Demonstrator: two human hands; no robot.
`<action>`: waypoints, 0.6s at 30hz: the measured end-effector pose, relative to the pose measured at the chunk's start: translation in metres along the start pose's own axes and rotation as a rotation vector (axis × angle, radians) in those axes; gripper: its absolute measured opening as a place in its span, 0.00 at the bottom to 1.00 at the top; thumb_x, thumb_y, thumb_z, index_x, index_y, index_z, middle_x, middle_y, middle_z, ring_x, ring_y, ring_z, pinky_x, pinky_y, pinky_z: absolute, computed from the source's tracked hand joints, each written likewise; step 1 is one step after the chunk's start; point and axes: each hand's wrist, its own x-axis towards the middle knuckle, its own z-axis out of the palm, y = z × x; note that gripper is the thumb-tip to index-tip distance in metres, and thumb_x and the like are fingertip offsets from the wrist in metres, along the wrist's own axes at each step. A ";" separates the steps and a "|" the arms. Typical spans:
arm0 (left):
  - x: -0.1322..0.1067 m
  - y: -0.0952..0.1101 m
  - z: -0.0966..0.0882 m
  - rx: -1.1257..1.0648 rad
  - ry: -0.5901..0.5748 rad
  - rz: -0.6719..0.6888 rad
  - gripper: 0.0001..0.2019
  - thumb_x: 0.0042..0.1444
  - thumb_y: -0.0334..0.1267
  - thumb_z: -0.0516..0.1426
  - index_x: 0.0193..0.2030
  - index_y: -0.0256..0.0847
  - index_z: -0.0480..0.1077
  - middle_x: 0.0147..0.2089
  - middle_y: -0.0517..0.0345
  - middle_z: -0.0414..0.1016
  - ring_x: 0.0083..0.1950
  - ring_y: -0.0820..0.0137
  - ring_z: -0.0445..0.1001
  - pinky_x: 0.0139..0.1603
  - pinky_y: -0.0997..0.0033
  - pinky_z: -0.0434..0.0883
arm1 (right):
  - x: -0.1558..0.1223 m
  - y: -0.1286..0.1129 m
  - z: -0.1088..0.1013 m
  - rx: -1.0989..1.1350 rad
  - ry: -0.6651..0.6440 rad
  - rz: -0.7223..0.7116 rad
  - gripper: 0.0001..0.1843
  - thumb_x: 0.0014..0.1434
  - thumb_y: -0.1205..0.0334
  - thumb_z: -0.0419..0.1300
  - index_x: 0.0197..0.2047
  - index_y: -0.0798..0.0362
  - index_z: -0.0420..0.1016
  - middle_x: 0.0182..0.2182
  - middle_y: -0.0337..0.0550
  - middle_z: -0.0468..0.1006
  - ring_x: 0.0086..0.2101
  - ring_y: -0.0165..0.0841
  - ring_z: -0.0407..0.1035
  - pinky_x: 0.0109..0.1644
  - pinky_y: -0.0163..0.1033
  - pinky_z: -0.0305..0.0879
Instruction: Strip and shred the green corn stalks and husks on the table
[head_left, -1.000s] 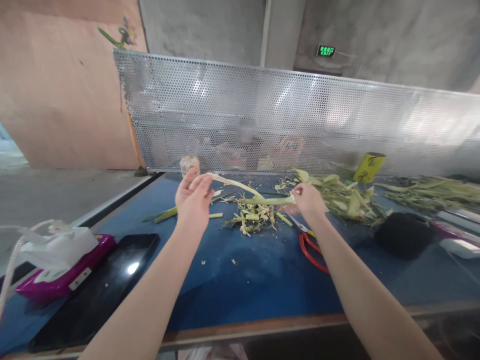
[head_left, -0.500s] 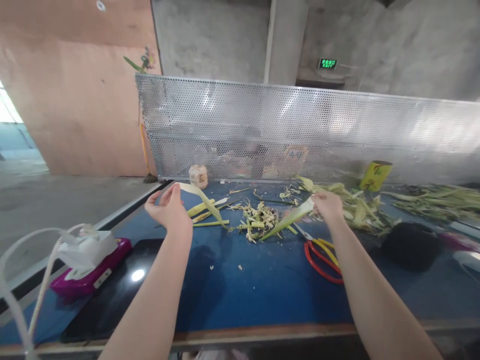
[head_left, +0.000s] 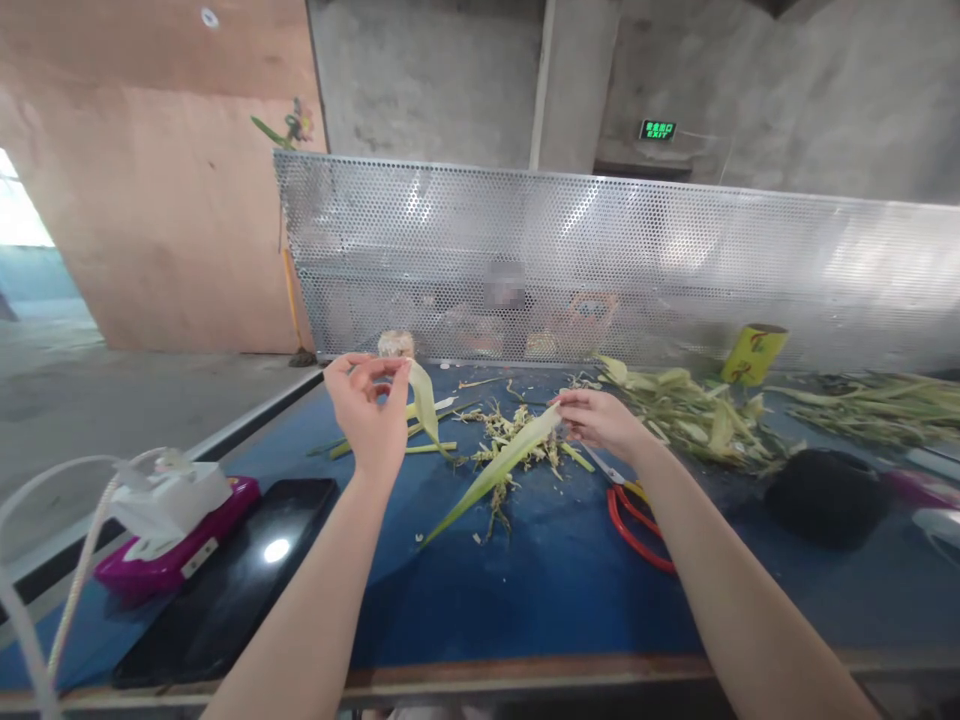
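My left hand (head_left: 367,405) is raised over the blue table (head_left: 525,590) and pinches the top of a pale green leaf strip (head_left: 424,405) that hangs down from its fingers. My right hand (head_left: 596,420) pinches the upper end of a second, longer leaf strip (head_left: 491,470), whose tip slants down to the left and touches the table. Between and behind the hands lies a small heap of chopped plant scraps (head_left: 517,430). Red-handled scissors (head_left: 630,510) lie on the table under my right wrist.
A pile of green leaves and stalks (head_left: 697,405) spreads along the back right, with a yellow cup (head_left: 752,352) behind it. A black round object (head_left: 821,495) sits at right. A black phone (head_left: 225,580) and a magenta device (head_left: 169,540) lie at left. A perforated metal screen (head_left: 600,260) walls the far edge.
One leaf held between both hands has split into two strips. My hands drew apart, then came closer, the left lifting its strip and the right lowering its strip's tip to the table.
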 end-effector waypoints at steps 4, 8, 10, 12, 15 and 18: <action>-0.004 0.002 0.003 -0.003 -0.112 0.002 0.17 0.45 0.32 0.58 0.38 0.43 0.54 0.29 0.62 0.71 0.33 0.73 0.72 0.32 0.73 0.66 | 0.003 0.005 0.009 -0.453 0.093 -0.145 0.08 0.45 0.63 0.57 0.31 0.56 0.72 0.25 0.41 0.71 0.23 0.27 0.62 0.26 0.34 0.60; -0.014 0.003 0.007 0.042 -0.412 0.014 0.16 0.47 0.32 0.57 0.40 0.43 0.56 0.30 0.60 0.71 0.33 0.72 0.71 0.30 0.73 0.65 | -0.004 -0.001 0.029 -0.670 0.165 -0.485 0.12 0.50 0.59 0.55 0.38 0.52 0.72 0.34 0.43 0.72 0.30 0.29 0.63 0.37 0.37 0.61; -0.019 0.003 0.009 0.076 -0.549 0.042 0.13 0.47 0.32 0.56 0.40 0.42 0.58 0.32 0.58 0.72 0.31 0.73 0.70 0.29 0.73 0.64 | -0.011 -0.006 0.040 -0.665 0.063 -0.534 0.13 0.51 0.58 0.55 0.41 0.52 0.70 0.35 0.43 0.72 0.30 0.28 0.63 0.37 0.36 0.61; -0.024 0.003 0.011 0.117 -0.627 0.079 0.10 0.47 0.32 0.56 0.38 0.41 0.62 0.35 0.56 0.71 0.28 0.75 0.68 0.28 0.73 0.64 | -0.017 -0.009 0.049 -0.694 -0.088 -0.588 0.13 0.51 0.59 0.56 0.41 0.52 0.69 0.35 0.42 0.72 0.33 0.30 0.64 0.40 0.37 0.61; -0.029 0.001 0.011 0.154 -0.690 0.104 0.08 0.47 0.32 0.56 0.36 0.42 0.65 0.35 0.57 0.71 0.23 0.78 0.63 0.28 0.73 0.63 | -0.022 -0.008 0.054 -0.816 -0.341 -0.663 0.09 0.50 0.64 0.58 0.37 0.52 0.71 0.34 0.42 0.73 0.39 0.33 0.63 0.47 0.40 0.57; -0.031 -0.001 0.011 0.181 -0.726 0.111 0.08 0.48 0.33 0.55 0.37 0.42 0.65 0.33 0.58 0.72 0.23 0.77 0.63 0.28 0.72 0.63 | -0.021 -0.003 0.056 -0.969 -0.449 -0.649 0.10 0.47 0.66 0.60 0.36 0.53 0.71 0.35 0.44 0.72 0.40 0.36 0.62 0.48 0.44 0.56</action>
